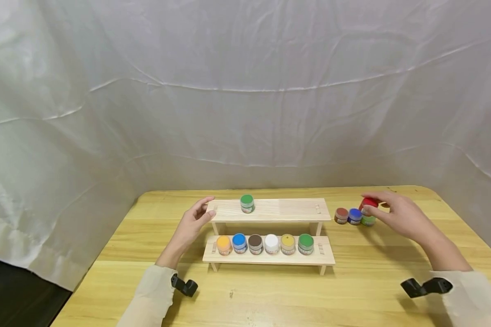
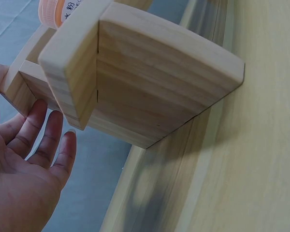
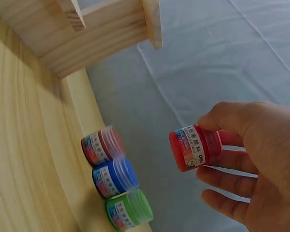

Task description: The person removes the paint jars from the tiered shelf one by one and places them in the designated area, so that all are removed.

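My right hand [image 1: 401,215] pinches a red paint jar [image 3: 191,146] between thumb and fingers, lifted off the table. Close by stand three more paint jars: a brownish-red one [image 3: 102,145], a blue one [image 3: 115,177] and a light green one [image 3: 129,210]. With the left hand [image 1: 190,223] I hold the left end of the upper board of a two-tier wooden rack [image 1: 286,210], thumb over its edge. On that upper board sits one green paint jar [image 1: 247,204]. Several jars line the lower board, from an orange one [image 1: 224,245] to a green one [image 1: 305,244].
The rack stands on a light wooden table [image 1: 270,295]. Behind and to both sides hangs pale cloth [image 1: 245,122]. A black wrist mount [image 1: 184,285] is strapped to the left sleeve, and another mount [image 1: 427,287] to the right.
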`<state>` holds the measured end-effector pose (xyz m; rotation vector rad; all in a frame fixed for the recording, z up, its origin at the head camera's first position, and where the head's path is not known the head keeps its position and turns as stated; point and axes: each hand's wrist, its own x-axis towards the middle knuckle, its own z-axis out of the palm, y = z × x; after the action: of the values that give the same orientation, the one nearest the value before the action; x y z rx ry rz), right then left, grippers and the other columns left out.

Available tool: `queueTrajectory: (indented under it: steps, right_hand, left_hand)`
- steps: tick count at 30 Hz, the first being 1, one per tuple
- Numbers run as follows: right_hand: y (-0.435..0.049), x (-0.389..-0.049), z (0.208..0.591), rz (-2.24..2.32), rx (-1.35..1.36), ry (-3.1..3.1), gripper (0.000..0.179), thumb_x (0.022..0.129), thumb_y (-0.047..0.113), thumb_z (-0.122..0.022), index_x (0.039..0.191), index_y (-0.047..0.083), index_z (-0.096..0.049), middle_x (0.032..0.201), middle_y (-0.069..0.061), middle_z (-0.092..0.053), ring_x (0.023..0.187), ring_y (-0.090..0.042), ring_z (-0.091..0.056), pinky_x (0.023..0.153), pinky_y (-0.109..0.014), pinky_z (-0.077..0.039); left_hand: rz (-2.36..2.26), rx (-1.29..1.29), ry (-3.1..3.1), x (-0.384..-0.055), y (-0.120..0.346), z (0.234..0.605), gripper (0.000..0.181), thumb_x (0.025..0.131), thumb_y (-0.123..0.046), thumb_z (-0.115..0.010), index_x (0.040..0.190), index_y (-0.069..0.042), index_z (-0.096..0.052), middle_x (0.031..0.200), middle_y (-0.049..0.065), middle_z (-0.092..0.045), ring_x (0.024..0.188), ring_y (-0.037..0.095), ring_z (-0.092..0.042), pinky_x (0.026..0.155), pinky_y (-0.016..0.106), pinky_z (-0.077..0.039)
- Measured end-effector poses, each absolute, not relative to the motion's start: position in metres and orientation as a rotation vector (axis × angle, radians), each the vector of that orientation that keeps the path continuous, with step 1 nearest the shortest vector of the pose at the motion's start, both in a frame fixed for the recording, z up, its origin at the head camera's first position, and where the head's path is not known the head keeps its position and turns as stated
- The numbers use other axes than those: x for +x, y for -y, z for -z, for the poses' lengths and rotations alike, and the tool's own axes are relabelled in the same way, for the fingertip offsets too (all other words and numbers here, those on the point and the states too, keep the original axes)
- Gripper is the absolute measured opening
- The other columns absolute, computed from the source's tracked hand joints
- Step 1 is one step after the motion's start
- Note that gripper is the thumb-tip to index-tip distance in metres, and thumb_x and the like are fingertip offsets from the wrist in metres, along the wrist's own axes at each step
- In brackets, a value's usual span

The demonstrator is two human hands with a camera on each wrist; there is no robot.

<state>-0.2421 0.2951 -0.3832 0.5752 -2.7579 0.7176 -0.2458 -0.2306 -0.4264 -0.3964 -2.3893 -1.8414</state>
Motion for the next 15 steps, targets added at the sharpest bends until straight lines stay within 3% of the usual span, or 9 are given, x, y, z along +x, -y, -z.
queueTrajectory:
  steps: [15]
  right_hand:
    - [-0.321, -0.25, 0.393, -0.752, 0.47, 2.81, 0.048, 0.094, 0.03, -0.068, 0.129, -0.001, -0.06, 0.108, -0.018, -0.066, 0.105, -0.044, -0.057, 0.086, -0.061, -0.044]
  left_hand:
    - [1.848, -0.392, 2.396, -0.245, 0.23, 0.425, 0.05, 0.099, -0.014, -0.06, 0.144, -0.002, -0.044, 0.101, 0.009, -0.053, 0.086, 0.015, -0.049, 0.079, 0.028, -0.045]
